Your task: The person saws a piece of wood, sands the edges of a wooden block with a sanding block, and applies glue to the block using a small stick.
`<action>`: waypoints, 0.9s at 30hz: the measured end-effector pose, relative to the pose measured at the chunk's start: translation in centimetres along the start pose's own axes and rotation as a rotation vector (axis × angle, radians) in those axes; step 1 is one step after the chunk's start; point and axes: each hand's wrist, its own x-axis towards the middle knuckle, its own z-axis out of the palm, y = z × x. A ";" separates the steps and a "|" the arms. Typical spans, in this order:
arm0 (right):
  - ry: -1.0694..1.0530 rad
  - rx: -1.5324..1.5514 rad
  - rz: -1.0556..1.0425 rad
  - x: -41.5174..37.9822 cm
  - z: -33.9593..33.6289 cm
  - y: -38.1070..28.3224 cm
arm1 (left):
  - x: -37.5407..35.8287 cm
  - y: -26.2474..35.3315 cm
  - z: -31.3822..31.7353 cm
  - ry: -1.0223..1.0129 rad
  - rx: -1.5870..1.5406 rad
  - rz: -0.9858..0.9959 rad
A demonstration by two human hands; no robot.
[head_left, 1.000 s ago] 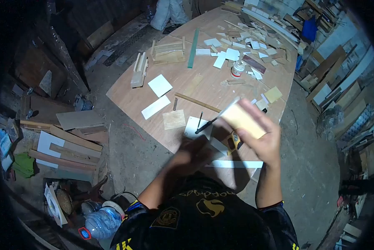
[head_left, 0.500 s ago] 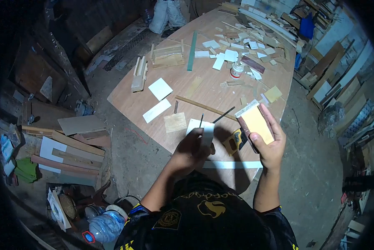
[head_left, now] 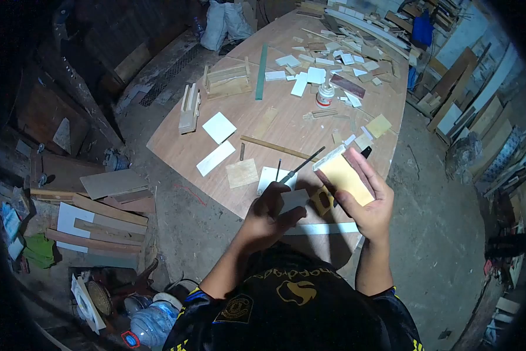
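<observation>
My left hand (head_left: 270,216) holds a small white rectangular piece (head_left: 295,200) near the table's front corner, its thumb along the lower edge. In my right hand (head_left: 369,206) is a block with a yellow face and dark red sides (head_left: 346,175), tilted, with the fingers along its far side and the thumb on the near edge. A thin black rod-like tool (head_left: 305,165) lies just beyond the left hand, close to a dark pencil (head_left: 278,169) on a white sheet piece (head_left: 267,175). Partly hidden between my hands is a yellow tool handle (head_left: 321,200).
On the table (head_left: 175,140) are a wooden strip (head_left: 280,148), white panels (head_left: 219,127), a green strip (head_left: 261,73), small wooden assemblies (head_left: 228,82), a jar (head_left: 325,95) and heaped offcuts (head_left: 356,58). Boards (head_left: 99,225) and a water bottle (head_left: 151,322) stand at left.
The block in my right hand has moved a little left, nearer my left hand. The white piece in my left hand has turned to show more of its face. The view has shifted slightly.
</observation>
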 end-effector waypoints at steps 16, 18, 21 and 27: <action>-0.278 -0.441 -0.254 0.7 0.3 -0.7 | 0.7 1.3 1.2 -0.044 0.482 0.175; -0.295 -0.382 -0.173 0.9 0.4 -0.7 | 0.8 0.4 1.2 -0.048 0.511 0.171; -0.353 -0.343 -0.131 1.1 0.0 0.0 | 0.7 0.2 0.7 -0.075 0.517 0.132; -0.394 -0.395 -0.191 0.4 -1.1 0.9 | 0.4 -0.6 1.1 0.033 0.636 0.506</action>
